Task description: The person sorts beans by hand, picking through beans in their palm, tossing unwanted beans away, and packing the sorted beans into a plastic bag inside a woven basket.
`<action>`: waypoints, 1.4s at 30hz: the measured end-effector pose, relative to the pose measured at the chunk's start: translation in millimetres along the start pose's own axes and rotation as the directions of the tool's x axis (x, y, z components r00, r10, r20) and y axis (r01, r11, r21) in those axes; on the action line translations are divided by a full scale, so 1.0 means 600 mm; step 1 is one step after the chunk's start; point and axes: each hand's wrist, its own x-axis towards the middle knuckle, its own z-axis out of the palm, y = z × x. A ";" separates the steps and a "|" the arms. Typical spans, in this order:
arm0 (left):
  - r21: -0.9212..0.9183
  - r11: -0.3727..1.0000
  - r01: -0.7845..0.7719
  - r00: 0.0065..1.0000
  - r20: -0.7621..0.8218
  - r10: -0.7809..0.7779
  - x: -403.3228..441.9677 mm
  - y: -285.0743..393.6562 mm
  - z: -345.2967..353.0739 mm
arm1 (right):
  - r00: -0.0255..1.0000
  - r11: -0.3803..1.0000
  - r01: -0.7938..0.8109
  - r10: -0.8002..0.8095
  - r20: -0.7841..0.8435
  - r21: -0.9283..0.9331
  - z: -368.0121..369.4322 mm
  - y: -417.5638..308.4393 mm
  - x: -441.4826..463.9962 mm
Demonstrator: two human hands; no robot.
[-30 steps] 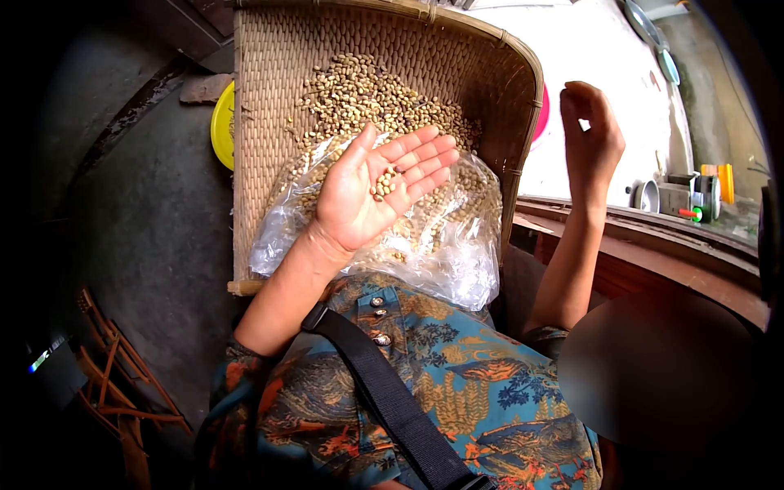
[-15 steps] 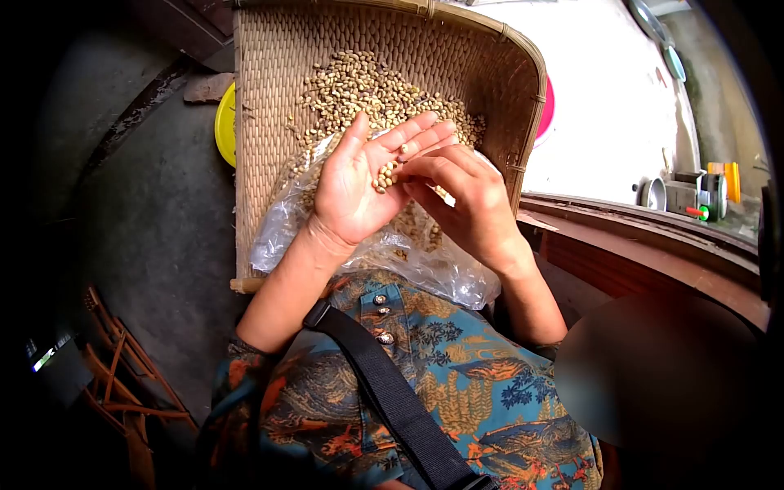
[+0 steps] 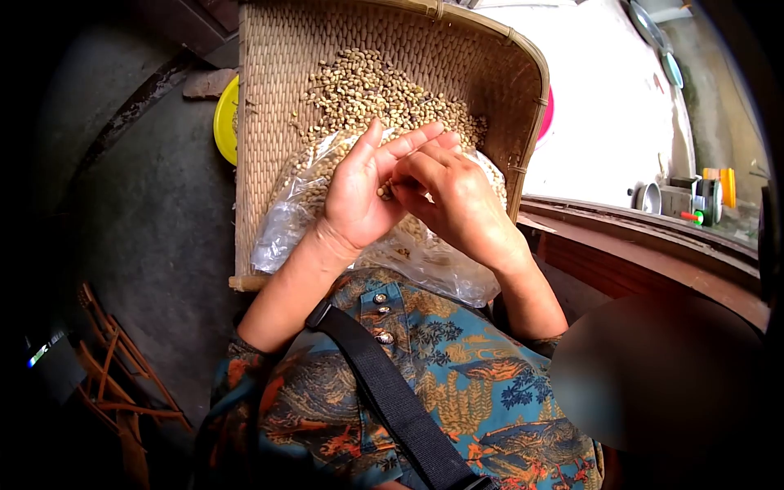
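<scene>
My left hand (image 3: 359, 196) is palm up over the basket, fingers stretched, with a few beans (image 3: 385, 190) lying in its palm. Over that palm, my right hand (image 3: 457, 200) has its thumb and forefinger bent together among the beans; what they pinch is hidden. Beneath both hands, a clear plastic bag (image 3: 286, 229) of beans rests in the front of the woven basket (image 3: 273, 82). Beyond my fingers, a loose pile of beans (image 3: 367, 86), green-tan with some dark ones, is spread on the weave.
A yellow container (image 3: 226, 122) shows left of the basket and a pink one (image 3: 546, 114) right of it. A wooden ledge (image 3: 653, 237) runs along the right, with a metal pot (image 3: 649, 198) beyond. Wooden chair-like pieces (image 3: 122, 367) stand at lower left.
My right hand has come from the far right to my left palm, its fingertips now among the beans. My left hand stays palm up, its fingers now partly covered.
</scene>
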 end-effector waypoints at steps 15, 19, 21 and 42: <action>-0.254 0.967 0.026 0.967 0.250 0.040 0.013 0.003 -0.040 | 0.932 0.872 -0.049 0.215 -0.291 0.487 0.005 0.036 -0.012; -0.189 0.982 -0.003 0.984 0.176 0.037 0.007 0.008 -0.019 | 0.940 0.953 -0.035 0.133 -0.313 0.302 -0.011 0.026 -0.022; -0.158 0.987 -0.012 0.988 0.147 0.035 0.005 0.009 -0.009 | 0.958 0.982 -0.033 0.084 -0.274 0.185 -0.017 0.016 -0.026; -0.207 0.978 0.004 0.993 0.120 0.021 0.008 0.004 -0.006 | 0.916 0.996 -0.008 -0.030 -0.400 -0.093 -0.048 0.025 -0.029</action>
